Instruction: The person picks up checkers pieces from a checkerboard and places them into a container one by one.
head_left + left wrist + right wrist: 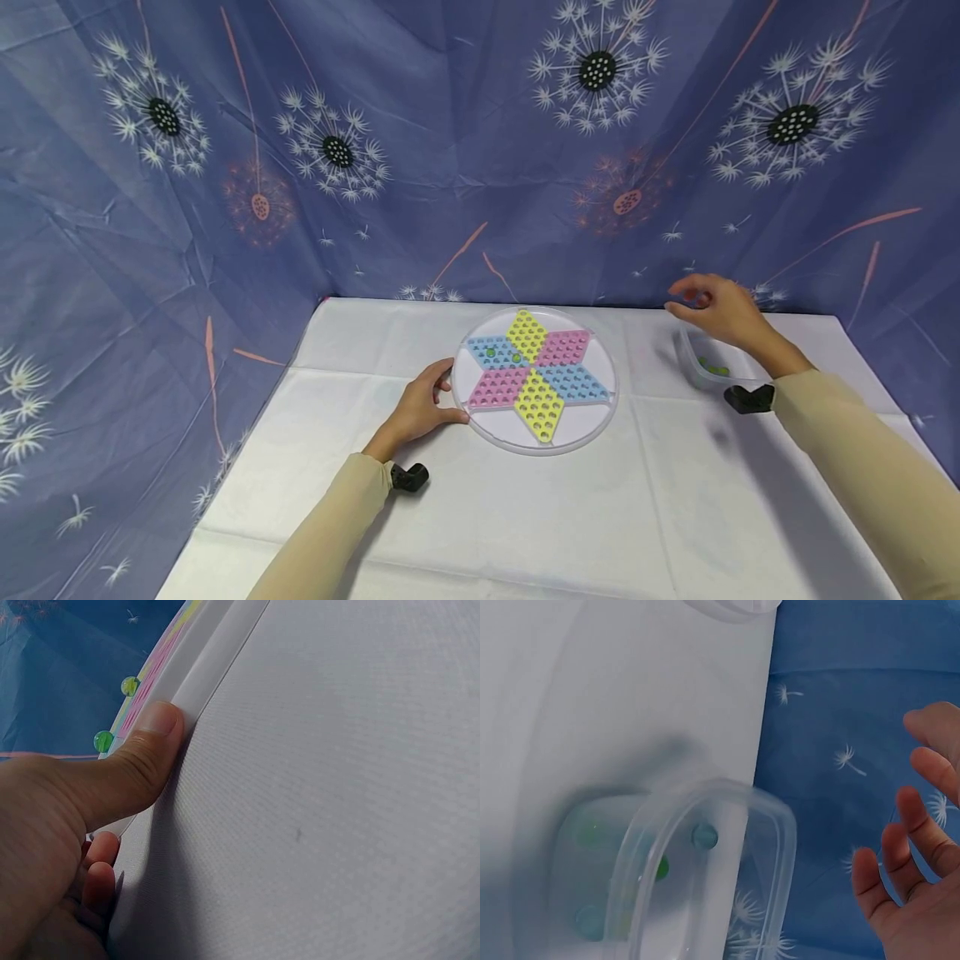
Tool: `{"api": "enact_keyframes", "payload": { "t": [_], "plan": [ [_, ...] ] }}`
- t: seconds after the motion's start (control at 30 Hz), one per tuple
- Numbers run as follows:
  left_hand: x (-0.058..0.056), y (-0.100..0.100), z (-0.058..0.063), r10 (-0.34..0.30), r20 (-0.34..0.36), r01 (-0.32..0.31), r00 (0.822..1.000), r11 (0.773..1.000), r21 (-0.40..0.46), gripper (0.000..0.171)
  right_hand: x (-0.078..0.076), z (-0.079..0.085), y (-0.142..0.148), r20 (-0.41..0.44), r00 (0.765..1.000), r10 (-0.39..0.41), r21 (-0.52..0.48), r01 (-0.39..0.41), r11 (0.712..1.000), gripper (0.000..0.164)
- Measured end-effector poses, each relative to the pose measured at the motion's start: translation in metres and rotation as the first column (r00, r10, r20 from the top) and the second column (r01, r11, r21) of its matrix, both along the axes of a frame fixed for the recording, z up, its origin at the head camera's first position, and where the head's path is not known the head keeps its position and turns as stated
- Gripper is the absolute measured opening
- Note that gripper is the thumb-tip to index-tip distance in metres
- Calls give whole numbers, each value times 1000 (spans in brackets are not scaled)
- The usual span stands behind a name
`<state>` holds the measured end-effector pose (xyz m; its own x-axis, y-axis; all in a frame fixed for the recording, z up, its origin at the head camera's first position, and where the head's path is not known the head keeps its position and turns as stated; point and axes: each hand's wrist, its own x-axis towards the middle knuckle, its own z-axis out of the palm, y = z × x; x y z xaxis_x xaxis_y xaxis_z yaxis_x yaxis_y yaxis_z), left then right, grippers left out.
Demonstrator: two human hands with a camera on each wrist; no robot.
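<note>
A round white Chinese checkers board (534, 429) with a pink, yellow and blue star lies on the table. Two green marbles, one (491, 353) left of the other (516, 358), sit in its upper-left blue section. My left hand (420, 406) holds the board's left rim; in the left wrist view its thumb (154, 742) presses on the edge. Above a clear plastic container (692, 371) hovers my right hand (723, 312), fingers loosely bent and thumb apart, with nothing visible between them. Several marbles (712, 367) lie inside the container, including a green one (662, 867).
A white cloth (570, 525) covers the table. Behind it and at the left hangs a blue curtain (450, 150) with dandelion prints. The container stands near the table's far right, to the right of the board.
</note>
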<state>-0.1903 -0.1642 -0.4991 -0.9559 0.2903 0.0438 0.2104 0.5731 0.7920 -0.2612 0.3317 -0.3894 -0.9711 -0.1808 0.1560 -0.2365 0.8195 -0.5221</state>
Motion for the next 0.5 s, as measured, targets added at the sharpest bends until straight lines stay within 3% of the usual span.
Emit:
{"api": "enact_keyframes", "payload": {
  "t": [0.5],
  "plan": [
    [0,0,-1,1,-3,-1,1000,1000,1,102,-3,1,-32,-30,997,67,-40,-69,997,35]
  ]
}}
